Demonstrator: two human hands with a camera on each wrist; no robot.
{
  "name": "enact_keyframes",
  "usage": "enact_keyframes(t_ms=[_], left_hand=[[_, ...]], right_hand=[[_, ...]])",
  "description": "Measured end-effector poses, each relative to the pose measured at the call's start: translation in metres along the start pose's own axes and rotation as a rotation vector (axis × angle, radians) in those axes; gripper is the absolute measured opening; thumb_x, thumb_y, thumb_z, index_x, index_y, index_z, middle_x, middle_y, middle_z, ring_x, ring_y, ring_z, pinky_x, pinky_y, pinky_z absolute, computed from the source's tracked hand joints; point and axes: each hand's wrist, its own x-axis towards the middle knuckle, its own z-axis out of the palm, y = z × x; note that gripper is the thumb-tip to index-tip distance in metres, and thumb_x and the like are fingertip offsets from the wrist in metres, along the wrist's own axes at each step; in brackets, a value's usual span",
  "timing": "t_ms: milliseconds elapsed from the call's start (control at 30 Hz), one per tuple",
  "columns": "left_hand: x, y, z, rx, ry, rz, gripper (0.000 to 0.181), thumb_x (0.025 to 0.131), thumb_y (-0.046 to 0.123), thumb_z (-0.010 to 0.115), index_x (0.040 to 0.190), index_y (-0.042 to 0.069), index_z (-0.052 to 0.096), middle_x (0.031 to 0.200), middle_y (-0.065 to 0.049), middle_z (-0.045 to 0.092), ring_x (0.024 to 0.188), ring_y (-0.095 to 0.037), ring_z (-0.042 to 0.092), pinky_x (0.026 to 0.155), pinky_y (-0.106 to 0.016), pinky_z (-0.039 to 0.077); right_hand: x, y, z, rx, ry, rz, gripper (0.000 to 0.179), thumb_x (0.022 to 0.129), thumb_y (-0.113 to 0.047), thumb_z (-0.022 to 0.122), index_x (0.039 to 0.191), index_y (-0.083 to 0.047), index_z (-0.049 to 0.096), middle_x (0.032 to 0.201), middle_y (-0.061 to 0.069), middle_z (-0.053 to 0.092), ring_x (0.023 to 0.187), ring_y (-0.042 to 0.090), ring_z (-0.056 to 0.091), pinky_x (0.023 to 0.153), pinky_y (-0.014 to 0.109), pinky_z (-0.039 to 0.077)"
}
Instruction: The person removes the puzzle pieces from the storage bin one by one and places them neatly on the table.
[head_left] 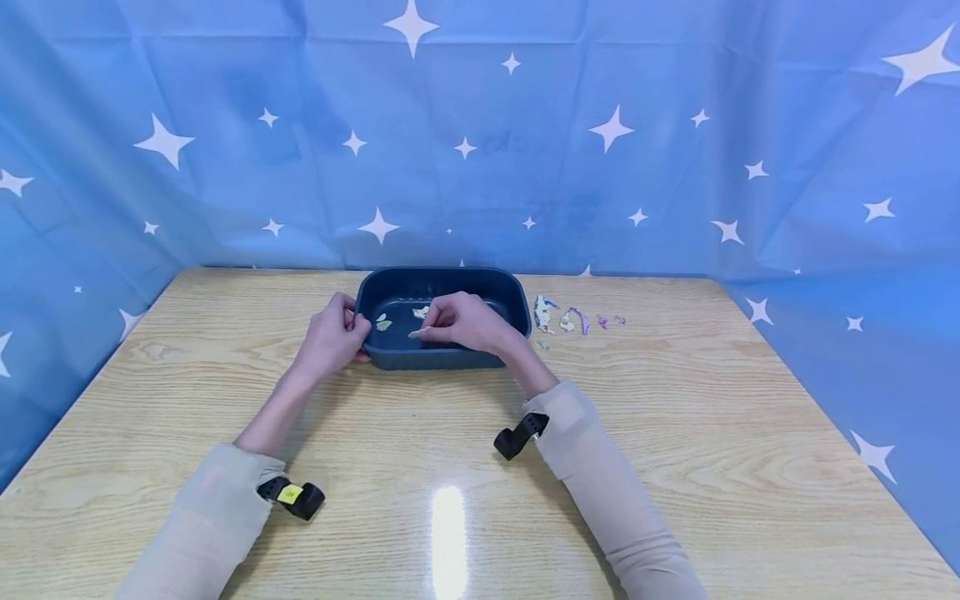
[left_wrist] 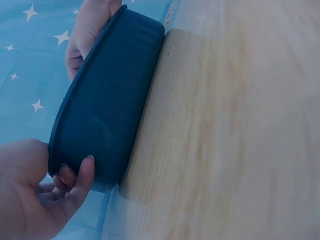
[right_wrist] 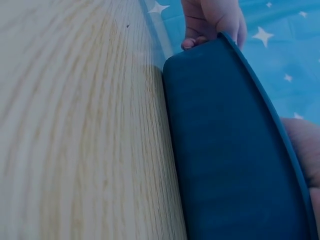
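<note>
A dark blue rectangular tub [head_left: 442, 359] stands near the table's back edge. At its left end my left hand [head_left: 335, 333] grips the rim, thumb over the edge and fingers against the outer wall; the left wrist view shows the fingers [left_wrist: 82, 182] on that wall. Over the tub's inside, my right hand [head_left: 467, 322] pinches a small pale scrap [head_left: 417, 334] between thumb and fingers. Other pale scraps [head_left: 383, 324] lie on the tub floor, one more [head_left: 421, 312] beside the right fingers. In the right wrist view the tub wall [right_wrist: 225, 145] hides most of my right hand.
Right of the tub, several torn scraps lie on the table [head_left: 420, 433]: a white and blue one [head_left: 543, 313], a purple strip [head_left: 583, 321] and small purple bits [head_left: 602, 321]. A blue star-patterned cloth [head_left: 465, 192] hangs behind the table and along its sides.
</note>
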Motion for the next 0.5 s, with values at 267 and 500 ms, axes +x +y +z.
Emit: enact_keyframes(t_ms=[267, 500], left_hand=[[0.0001, -0.0012, -0.0010, 0.005, -0.001, 0.014, 0.028, 0.098, 0.006, 0.045, 0.120, -0.011, 0.047, 0.082, -0.012, 0.053, 0.058, -0.024, 0.070, 0.057, -0.034, 0.064], [0.0014, -0.0026, -0.0002, 0.003, 0.000, 0.006, 0.028, 0.098, 0.006, 0.045, 0.120, -0.011, 0.047, 0.081, -0.013, 0.052, 0.058, -0.023, 0.069, 0.057, -0.034, 0.064]], right_hand=[[-0.0019, 0.0004, -0.0024, 0.050, 0.026, -0.018, 0.013, 0.093, -0.023, 0.073, 0.099, -0.012, 0.078, 0.092, -0.004, 0.075, 0.089, 0.012, 0.070, 0.086, 0.029, 0.058], [-0.0026, 0.0017, -0.0026, 0.116, 0.054, -0.022, 0.028, 0.092, -0.014, 0.074, 0.117, -0.001, 0.072, 0.102, 0.001, 0.075, 0.097, 0.011, 0.071, 0.090, 0.031, 0.058]])
